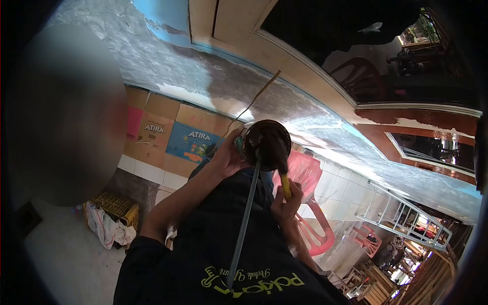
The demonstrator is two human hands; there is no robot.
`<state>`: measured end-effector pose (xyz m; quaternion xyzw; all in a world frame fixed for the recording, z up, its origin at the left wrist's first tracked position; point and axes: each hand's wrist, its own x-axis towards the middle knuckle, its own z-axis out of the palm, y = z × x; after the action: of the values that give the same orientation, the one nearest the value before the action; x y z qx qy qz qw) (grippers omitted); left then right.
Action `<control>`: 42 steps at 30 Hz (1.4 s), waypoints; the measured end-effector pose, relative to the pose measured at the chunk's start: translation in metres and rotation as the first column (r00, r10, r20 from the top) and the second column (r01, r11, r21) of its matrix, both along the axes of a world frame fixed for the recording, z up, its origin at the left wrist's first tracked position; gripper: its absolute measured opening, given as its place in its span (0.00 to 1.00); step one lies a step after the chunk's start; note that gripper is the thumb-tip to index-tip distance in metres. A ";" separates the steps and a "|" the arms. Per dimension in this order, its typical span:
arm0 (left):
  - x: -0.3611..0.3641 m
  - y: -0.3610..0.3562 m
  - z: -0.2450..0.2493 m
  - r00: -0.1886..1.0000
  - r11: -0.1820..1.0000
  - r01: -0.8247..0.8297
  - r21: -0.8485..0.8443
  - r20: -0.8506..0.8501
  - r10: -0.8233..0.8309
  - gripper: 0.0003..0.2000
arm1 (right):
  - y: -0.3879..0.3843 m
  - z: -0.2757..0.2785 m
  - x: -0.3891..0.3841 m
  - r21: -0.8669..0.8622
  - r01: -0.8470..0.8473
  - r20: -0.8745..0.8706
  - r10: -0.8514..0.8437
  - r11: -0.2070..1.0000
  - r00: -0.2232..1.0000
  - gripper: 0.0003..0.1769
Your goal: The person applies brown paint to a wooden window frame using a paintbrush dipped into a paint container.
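Note:
My left hand (230, 155) grips the side of an open tin (248, 145) with dark brown paint inside. My right hand (287, 200) is closed around the yellow handle of a paintbrush (286, 185). The brush's dark bristle end is at the tin's mouth; where it meets the paint is hard to make out. A long grey stick (245, 221) runs from inside the tin back toward my chest. Both hands are in front of my dark shirt (213, 239). A thin brown strip (258, 96) shows beyond the tin.
A pink plastic chair (317, 229) stands close by my right arm. Wooden-framed windows (356, 113) line the upper right. Flattened cardboard (173, 114) lies beyond my left hand. A yellow crate (129, 212) with white cloth and a white metal rack (406, 216) are farther off. A large blur covers the left.

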<state>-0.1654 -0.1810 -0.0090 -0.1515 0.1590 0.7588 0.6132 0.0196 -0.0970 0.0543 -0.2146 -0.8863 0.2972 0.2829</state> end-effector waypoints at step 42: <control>0.047 0.069 0.026 1.000 0.998 0.005 -0.063 -0.018 -0.006 0.25 | 0.152 0.125 0.041 -0.382 0.234 -0.714 -0.447 0.894 0.539 0.27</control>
<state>-0.1180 -0.1116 0.0172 -0.1635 0.1889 0.7530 0.6088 0.0604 0.0548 0.1796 -0.2641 -0.5680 0.4043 0.6664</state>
